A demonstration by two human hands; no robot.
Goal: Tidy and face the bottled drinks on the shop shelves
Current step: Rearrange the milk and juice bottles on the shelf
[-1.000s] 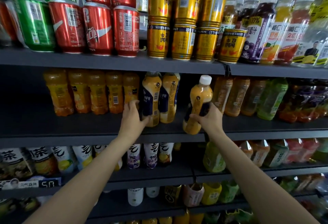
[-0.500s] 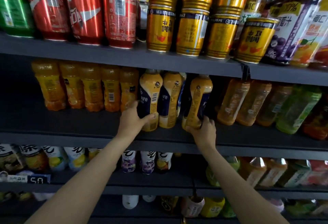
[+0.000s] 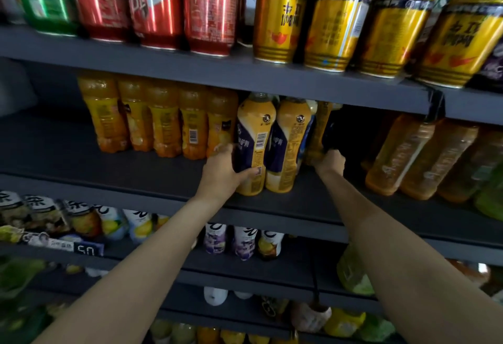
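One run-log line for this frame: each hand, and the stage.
left hand: grips front yellow bottle | right hand: holds third yellow bottle deep on middle shelf | stage: bottle being seated behind row

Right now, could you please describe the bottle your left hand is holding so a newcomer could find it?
Find the middle shelf, under the red cans. Right of the clear orange bottles stand yellow-and-navy ones. It is the leftmost of those, barcode facing out, gripped by the left hand.

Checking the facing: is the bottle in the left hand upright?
Upright: the bottle stands on its base on the shelf, barcode facing out.
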